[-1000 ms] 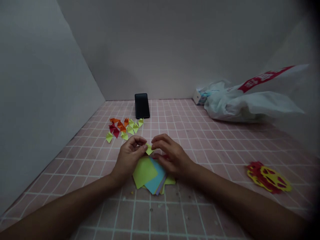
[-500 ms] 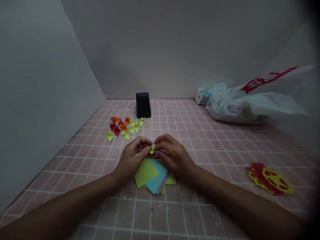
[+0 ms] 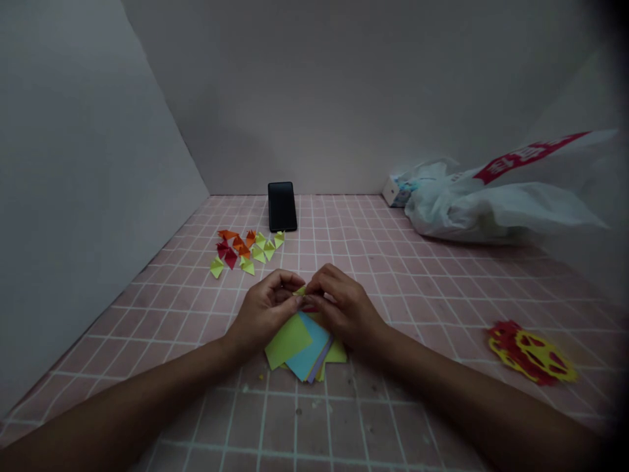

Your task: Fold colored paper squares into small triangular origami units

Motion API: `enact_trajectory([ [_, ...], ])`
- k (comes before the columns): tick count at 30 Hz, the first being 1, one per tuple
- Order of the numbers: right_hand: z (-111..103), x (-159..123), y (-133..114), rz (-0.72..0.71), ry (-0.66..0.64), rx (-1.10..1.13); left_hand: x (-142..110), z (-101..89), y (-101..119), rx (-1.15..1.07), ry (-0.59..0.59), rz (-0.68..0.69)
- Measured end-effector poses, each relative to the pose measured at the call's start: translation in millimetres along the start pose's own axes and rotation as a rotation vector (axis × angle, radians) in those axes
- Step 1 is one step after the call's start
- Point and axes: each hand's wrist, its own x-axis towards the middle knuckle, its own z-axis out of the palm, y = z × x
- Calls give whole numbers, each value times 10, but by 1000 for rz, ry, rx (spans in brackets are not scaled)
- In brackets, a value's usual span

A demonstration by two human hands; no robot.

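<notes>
Between my fingertips is a small folded yellow paper, mostly covered by the fingers. My left hand pinches it from the left, thumb toward me. From the other side my right hand closes its thumb and fingers on the same paper. Just below both hands lies a fanned stack of coloured paper sheets, with green, blue, purple and yellow showing. Beyond my left hand sits a loose group of small folded paper pieces in orange, red and pale yellow.
A black phone leans near the back wall. At the back right are a white plastic bag with red print and a small box. Red and yellow cut-out shapes lie at the right on the pink gridded tabletop.
My fingertips have drawn closer together around the yellow paper, which now shows less and looks flatter. My left hand has shifted slightly to the right. Everything else stays in place.
</notes>
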Motion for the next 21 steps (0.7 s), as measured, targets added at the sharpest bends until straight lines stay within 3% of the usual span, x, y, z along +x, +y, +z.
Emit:
enact_trajectory([
  [7,11,2,9,9,-2,-4,-19,30,-3,68,3,44],
  [14,18,2,7,247,-8,104,0,21,-43,97,15,55],
  [21,41,0,39,345,-55,174,-21,28,-25,103,2,42],
])
